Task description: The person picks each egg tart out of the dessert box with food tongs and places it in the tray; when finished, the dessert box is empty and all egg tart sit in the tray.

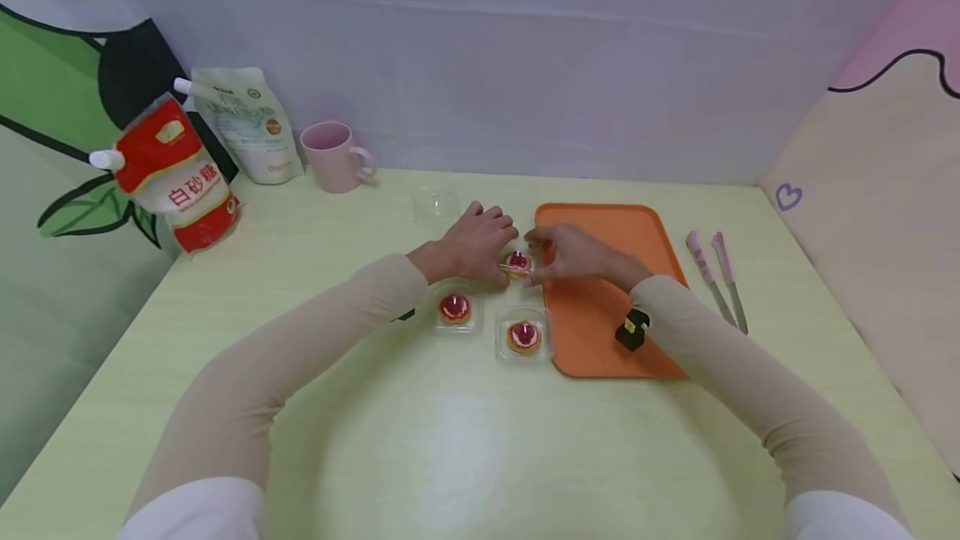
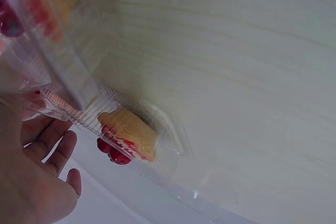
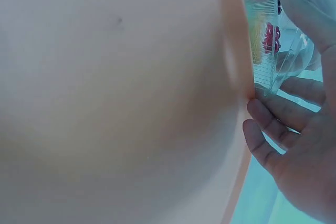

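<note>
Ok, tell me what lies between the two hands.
A red-topped tart in a clear container sits between the left hand and the right hand, as the head view shows.

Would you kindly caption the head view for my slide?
Left hand and right hand at a boxed tart beside an orange tray.

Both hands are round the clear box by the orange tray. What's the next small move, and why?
I'd probably steady the clear box with the left hand before the right hand pulls at it. Both hands curve round it, the orange tray lies close on the right, and the tart sits inside, so a one-sided tug might tip it.
</note>
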Demonstrator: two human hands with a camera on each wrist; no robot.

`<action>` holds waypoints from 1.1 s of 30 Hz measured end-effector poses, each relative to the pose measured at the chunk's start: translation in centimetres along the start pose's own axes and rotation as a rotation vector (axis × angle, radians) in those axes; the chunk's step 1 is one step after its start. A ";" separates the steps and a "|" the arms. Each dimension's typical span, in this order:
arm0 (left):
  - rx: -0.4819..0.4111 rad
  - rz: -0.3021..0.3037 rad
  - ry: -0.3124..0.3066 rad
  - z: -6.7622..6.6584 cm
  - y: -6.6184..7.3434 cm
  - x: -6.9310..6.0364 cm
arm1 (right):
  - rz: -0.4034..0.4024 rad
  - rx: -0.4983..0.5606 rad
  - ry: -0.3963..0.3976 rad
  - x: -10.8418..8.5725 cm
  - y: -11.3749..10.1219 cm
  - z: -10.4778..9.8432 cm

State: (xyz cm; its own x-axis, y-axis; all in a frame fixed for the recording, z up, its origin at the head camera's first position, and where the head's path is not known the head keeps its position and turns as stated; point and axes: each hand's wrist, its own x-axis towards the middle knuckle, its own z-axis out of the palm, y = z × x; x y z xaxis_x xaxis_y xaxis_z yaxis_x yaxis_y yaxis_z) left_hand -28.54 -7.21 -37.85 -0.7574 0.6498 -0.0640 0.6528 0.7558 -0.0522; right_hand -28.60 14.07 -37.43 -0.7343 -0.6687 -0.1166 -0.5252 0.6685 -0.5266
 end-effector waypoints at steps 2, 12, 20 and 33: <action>0.005 -0.007 -0.003 0.1 0.1 0.0 | 0.008 0.027 -0.006 0.0 0.1 0.1; -0.047 -0.042 -0.044 -0.3 -0.2 -0.1 | 0.009 0.098 0.003 0.0 0.5 -0.2; -0.146 -0.027 -0.055 -0.7 -0.7 -0.6 | 0.031 0.112 0.020 -0.4 0.7 -0.8; -0.258 -0.018 -0.094 -0.8 -1.0 -0.4 | 0.064 0.093 0.034 -2.3 2.2 -1.7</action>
State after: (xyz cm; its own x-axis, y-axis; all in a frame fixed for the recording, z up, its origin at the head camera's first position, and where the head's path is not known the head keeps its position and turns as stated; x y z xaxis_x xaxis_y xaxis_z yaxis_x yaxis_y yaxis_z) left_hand -28.94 -8.14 -36.93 -0.7562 0.6350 -0.1580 0.6051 0.7705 0.2004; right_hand -28.77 17.65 -36.88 -0.7804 -0.6127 -0.1246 -0.4356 0.6757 -0.5947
